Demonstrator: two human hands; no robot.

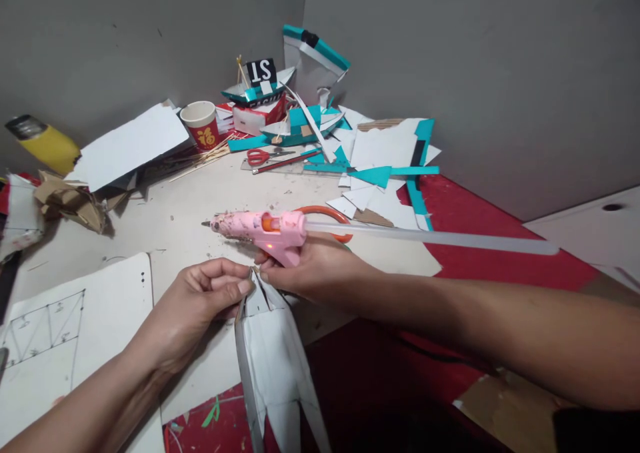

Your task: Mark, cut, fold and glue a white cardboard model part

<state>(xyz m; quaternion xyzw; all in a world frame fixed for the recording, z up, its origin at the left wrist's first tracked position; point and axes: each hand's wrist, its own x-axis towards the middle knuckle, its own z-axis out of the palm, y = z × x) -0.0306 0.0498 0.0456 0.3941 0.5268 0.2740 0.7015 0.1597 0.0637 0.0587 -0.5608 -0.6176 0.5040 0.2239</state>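
My left hand (205, 296) pinches the pointed tip of a folded white cardboard piece (273, 346), shaped like a boat hull with long tapering strips hanging below. In my right hand (310, 266) is a pink hot glue gun (260, 229), its nozzle pointing left and a small light glowing on its body. A long translucent glue stick (430, 237) sticks out of its back. The thumb of that same hand also touches the cardboard tip, close to my left fingers. Dark gaps show between the flaps at the tip.
Behind lie red-handled scissors (259, 157), a pencil (285, 162) and cardboard scraps (383, 149). Small model boats (303, 129) and a paper cup (200, 125) stand along the wall. A sheet with a truss drawing (110, 306) is at the left. Orange-handled pliers or scissors (323, 211) lie behind the gun.
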